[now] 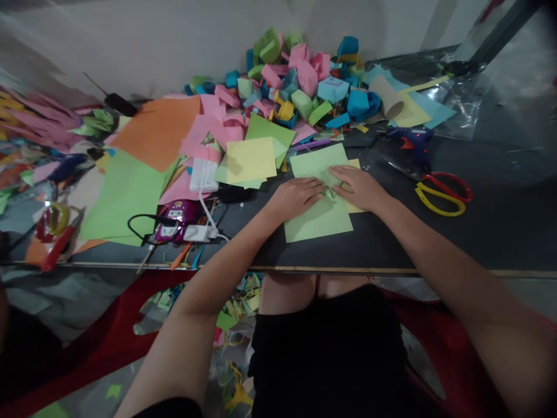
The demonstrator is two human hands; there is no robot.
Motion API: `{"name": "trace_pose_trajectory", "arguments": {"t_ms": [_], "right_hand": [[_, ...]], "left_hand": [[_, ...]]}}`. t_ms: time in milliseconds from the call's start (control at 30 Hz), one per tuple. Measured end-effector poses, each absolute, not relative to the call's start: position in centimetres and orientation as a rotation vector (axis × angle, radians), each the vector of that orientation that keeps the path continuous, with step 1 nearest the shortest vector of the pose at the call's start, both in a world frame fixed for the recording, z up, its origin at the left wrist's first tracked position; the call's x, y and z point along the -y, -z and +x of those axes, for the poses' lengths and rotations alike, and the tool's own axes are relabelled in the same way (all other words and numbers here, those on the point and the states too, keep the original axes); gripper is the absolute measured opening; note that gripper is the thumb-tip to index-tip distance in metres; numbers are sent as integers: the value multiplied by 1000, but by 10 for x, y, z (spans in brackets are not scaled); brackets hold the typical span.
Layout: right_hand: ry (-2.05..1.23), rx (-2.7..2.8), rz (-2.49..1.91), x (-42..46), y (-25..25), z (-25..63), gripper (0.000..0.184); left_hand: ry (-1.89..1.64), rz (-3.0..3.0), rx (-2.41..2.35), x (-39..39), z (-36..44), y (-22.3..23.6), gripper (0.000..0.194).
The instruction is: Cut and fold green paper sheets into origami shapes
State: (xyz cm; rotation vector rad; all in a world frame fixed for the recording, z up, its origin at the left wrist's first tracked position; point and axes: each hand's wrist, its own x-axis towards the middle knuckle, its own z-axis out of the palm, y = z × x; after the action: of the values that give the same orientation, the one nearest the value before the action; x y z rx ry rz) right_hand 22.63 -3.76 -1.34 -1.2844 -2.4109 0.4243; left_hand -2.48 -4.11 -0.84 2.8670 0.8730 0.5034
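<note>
Pale green paper (317,224) lies mid-table near the table's (500,249) front edge, lower side just short of it. L hand (298,198) & R hand (359,187) rest on it, fingers flat, roughly side by side; can't tell if thumbs pinch anything. Yellow sheet (357,204) pokes out under R hand. Scissors (425,176) w/ loop handles sit to the R, apart from R forearm; white plug (198,233) just beside L forearm. Behind: heap of boxy folded paper pcs (307,78), round cardboard tube (389,97), crinkly clear plastic (470,113).

Paper sheet (319,223) on table (500,226), scissors (439,195) right, folded pieces (307,78) behind
</note>
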Motion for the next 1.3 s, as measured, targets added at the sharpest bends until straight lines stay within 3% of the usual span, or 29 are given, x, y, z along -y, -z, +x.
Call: {"name": "trace_pose_trajectory", "arguments": {"t_ms": [633, 1300], "right_hand": [[-448, 2397, -1283, 37, 12, 228, 50], [-492, 2349, -1290, 36, 13, 226, 50]], "left_hand": [[-316, 2807, -984, 52, -23, 1, 62], [-449, 2700, -985, 55, -23, 3, 50]]}}
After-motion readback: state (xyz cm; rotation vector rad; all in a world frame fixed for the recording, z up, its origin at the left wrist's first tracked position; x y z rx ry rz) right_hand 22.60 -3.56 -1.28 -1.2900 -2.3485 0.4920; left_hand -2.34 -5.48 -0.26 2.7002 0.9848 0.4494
